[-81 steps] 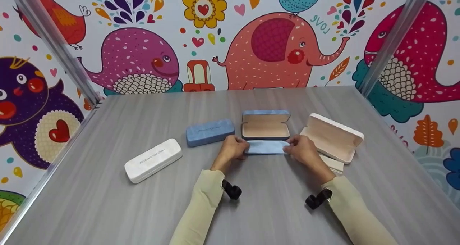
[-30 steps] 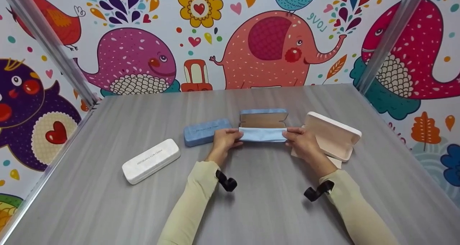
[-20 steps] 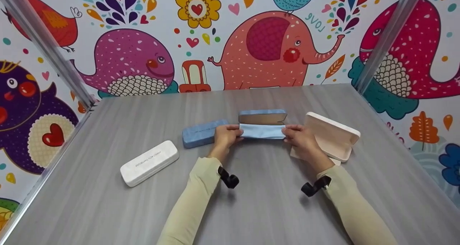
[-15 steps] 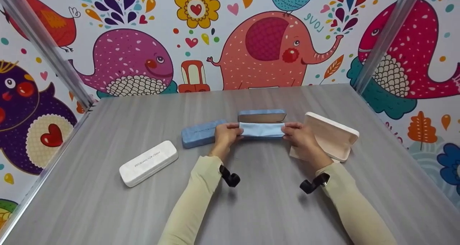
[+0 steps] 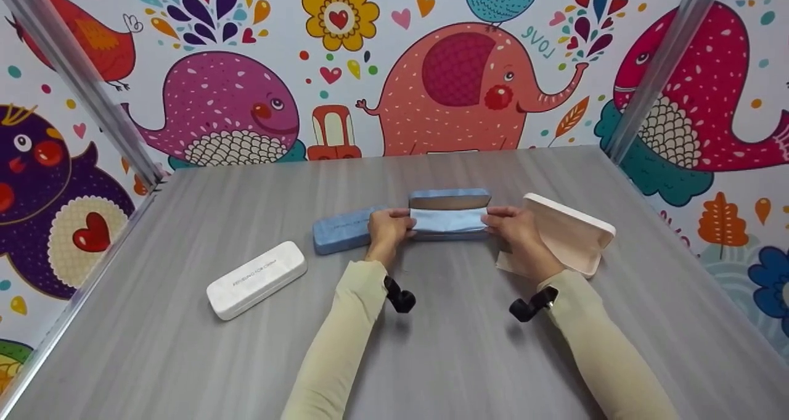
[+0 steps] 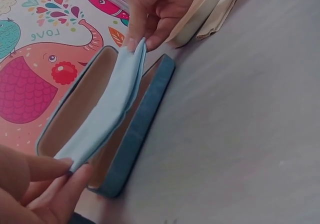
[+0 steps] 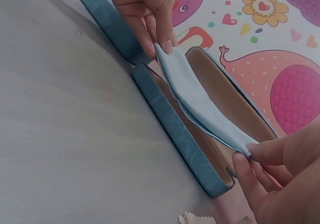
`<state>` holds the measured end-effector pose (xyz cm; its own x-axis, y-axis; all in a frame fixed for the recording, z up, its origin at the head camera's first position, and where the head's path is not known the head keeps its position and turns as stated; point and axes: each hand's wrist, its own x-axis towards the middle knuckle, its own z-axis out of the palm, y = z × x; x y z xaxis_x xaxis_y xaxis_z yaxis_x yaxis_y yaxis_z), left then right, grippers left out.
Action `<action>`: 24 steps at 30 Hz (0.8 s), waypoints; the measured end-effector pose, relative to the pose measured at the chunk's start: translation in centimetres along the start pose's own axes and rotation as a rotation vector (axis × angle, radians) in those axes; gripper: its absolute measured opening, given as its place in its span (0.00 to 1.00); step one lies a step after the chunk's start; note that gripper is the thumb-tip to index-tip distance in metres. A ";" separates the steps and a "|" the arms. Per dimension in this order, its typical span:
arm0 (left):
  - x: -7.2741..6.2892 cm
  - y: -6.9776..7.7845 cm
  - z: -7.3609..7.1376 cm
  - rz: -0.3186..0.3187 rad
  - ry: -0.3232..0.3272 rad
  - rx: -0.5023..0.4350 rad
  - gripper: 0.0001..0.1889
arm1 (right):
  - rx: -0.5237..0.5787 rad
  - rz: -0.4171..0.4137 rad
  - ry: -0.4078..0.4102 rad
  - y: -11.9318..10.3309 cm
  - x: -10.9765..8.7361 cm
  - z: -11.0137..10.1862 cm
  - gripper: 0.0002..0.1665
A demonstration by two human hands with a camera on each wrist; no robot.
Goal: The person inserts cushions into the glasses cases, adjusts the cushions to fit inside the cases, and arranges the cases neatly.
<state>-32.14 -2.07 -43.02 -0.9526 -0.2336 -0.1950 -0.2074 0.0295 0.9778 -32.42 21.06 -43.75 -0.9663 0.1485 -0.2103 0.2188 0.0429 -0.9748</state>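
Between both hands stretches a folded light-blue cloth (image 5: 449,220), sagging a little in the middle. My left hand (image 5: 389,231) pinches its left end between thumb and fingers, and my right hand (image 5: 516,232) pinches the right end. Directly below the cloth, an open blue glasses case (image 7: 175,129) stands with its lid raised at the back. In both wrist views the cloth hangs over the beige-lined opening, partly hiding the inside. A closed blue glasses case (image 5: 342,230) lies right by the left hand.
An open white glasses case (image 5: 570,235) stands to the right, with a folded beige cloth (image 6: 220,14) before it, partly behind the right hand. A closed white glasses case (image 5: 256,280) lies at left on the grey table (image 5: 456,358). A cartoon-patterned wall rises behind.
Both hands have lifted the blue cloth from the table in front of the open blue case and carried it away from the body, over the case. The cases have stayed in place.
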 end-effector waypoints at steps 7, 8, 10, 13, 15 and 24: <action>0.1 0.0 0.4 0.015 0.008 0.035 0.12 | -0.122 -0.057 0.037 -0.2 0.8 0.3 0.22; 0.1 0.0 0.4 0.017 0.008 0.043 0.12 | -0.134 -0.062 0.040 -0.2 0.8 0.3 0.21; 0.2 0.0 0.5 0.023 0.009 0.060 0.11 | -0.155 -0.072 0.044 -0.2 0.9 0.3 0.21; 0.3 0.0 0.7 0.034 0.025 0.090 0.11 | -0.181 -0.076 0.061 -0.2 1.1 0.3 0.19; 0.4 0.0 0.8 0.044 0.039 0.111 0.11 | -0.198 -0.074 0.068 -0.2 1.1 0.4 0.19; 0.5 -0.3 1.1 0.098 0.098 0.181 0.10 | -0.318 -0.075 0.088 -0.4 1.1 0.7 0.14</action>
<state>-32.85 -1.10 -43.49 -0.9458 -0.3141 -0.0830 -0.1600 0.2281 0.9604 -33.70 20.49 -43.64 -0.9688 0.2176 -0.1186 0.1928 0.3613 -0.9123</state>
